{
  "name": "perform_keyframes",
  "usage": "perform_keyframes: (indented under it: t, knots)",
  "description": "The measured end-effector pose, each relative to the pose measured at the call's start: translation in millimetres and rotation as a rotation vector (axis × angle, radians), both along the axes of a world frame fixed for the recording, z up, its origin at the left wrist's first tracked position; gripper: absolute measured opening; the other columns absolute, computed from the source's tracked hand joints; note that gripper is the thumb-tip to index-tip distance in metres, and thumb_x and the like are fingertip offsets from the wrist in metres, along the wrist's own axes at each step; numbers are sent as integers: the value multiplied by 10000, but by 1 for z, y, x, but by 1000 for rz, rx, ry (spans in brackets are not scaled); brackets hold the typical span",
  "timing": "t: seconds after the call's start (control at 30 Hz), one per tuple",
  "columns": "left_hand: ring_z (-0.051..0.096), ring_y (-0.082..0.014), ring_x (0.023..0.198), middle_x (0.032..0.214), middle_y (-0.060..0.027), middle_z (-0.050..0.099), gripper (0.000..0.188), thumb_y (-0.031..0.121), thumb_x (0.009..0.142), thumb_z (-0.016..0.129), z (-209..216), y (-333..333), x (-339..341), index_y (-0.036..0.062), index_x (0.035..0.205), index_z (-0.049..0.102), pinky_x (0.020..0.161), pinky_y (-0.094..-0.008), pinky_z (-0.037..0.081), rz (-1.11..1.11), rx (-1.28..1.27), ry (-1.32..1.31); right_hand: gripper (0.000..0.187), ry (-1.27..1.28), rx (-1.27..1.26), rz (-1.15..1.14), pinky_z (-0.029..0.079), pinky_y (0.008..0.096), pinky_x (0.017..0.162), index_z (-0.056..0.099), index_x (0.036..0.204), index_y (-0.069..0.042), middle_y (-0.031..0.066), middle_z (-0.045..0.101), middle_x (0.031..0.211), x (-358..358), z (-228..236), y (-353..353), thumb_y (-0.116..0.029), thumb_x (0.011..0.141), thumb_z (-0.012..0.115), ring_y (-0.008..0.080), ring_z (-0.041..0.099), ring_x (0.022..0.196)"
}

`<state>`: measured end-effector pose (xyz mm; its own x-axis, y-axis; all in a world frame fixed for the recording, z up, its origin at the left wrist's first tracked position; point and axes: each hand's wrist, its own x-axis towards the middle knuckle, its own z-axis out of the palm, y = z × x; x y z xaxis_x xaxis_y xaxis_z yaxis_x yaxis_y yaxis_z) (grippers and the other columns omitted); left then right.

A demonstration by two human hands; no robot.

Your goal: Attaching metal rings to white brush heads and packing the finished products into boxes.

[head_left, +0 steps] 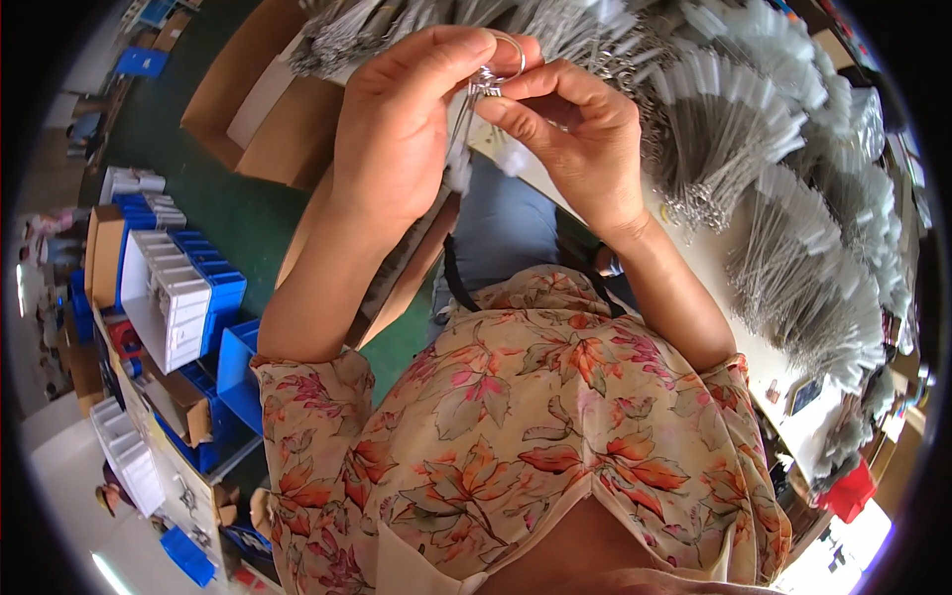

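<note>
The fingers of our left hand [392,139] grasp a metal ring [522,61], while those of our right hand [592,159] pinch low on it; whether they grip ring or stems, we cannot tell. Thin wire stems [462,129] hang from it, raised by the near edge of our counter [684,233]. Past that edge, whitish-ended wire bundles [729,109] lie fanned; left of it stands an open cardboard box [297,129]
</note>
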<state>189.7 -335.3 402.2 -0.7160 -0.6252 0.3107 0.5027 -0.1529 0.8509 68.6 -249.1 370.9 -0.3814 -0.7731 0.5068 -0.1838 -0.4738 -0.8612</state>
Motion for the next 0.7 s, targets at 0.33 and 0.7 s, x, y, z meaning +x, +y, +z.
perform_keyframes:
  t: [0.33, 0.7]
  knots:
    - [624, -195, 859, 1058, -101, 597, 190, 134, 914, 498, -2, -23, 31, 2, 1029, 571, 761, -333, 521, 252, 46, 43, 141, -29, 45, 62, 438, 182, 685, 629, 887, 24, 35, 628, 867, 26, 16, -22, -107, 836, 641, 57, 551, 779]
    - [591, -123, 789, 1016, -96, 586, 174, 140, 922, 491, -6, -50, 38, -8, 972, 568, 706, -250, 495, 376, -221, -36, 95, 105, -47, 136, 438, 191, 545, 667, 831, 24, 48, 608, 745, 25, 30, -66, -62, 792, 676, 73, 558, 635]
